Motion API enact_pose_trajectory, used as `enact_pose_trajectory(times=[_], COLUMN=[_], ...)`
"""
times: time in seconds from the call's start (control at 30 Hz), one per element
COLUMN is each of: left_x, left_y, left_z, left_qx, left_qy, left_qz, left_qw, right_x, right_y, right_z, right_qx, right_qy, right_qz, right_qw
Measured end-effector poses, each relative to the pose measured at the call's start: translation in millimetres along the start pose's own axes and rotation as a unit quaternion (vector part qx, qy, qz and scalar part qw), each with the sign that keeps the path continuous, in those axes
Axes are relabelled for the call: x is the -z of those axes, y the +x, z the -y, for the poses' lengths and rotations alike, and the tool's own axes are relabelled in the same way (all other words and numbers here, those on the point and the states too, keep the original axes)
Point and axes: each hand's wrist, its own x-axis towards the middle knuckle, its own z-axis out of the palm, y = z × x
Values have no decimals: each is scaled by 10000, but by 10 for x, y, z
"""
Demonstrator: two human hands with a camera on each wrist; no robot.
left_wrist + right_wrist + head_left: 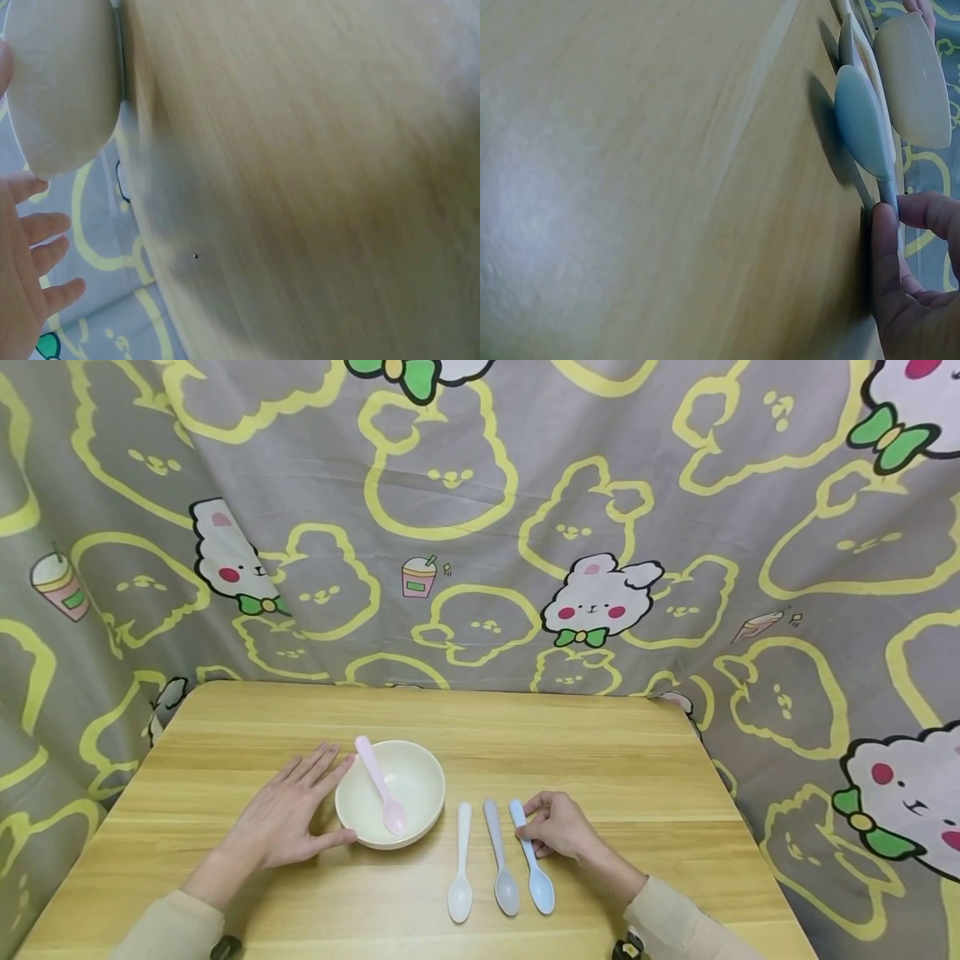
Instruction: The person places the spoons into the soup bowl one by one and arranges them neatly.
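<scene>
A cream bowl (427,785) stands on the wooden table with a pink spoon (371,760) leaning in it, its handle over the rim. My left hand (288,810) rests against the bowl's left side, fingers spread and straight; the left wrist view shows the bowl (64,82) above the fingers. To the right of the bowl lie a white spoon (462,852), a grey spoon (498,860) and a blue spoon (536,868) side by side, bowl ends toward me. My right hand (558,827) pinches the blue spoon's handle between thumb and fingers, as the right wrist view also shows.
The wooden table (630,743) reaches back to a grey curtain (480,560) printed with yellow outlines and rabbits. More curtain hangs along the left and right sides. The white and grey spoons lie between the bowl and my right hand.
</scene>
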Motion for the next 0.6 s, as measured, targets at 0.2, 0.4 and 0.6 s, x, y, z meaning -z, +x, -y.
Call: enact_pose_trajectory(times=[0.2, 0.4, 0.6], left_x=[2, 2, 1], left_y=[-3, -7, -5], left_z=[1, -1, 1], left_qx=[-11, 15, 28], left_qy=[-6, -28, -44], left_qz=[-1, 28, 63], left_qw=[10000, 10000, 10000], right_x=[5, 17, 47], right_y=[-2, 7, 18], right_z=[-19, -36, -51], right_qx=[61, 179, 288], right_qy=[-44, -66, -76], right_qz=[36, 132, 282], right_qw=[10000, 9997, 9992])
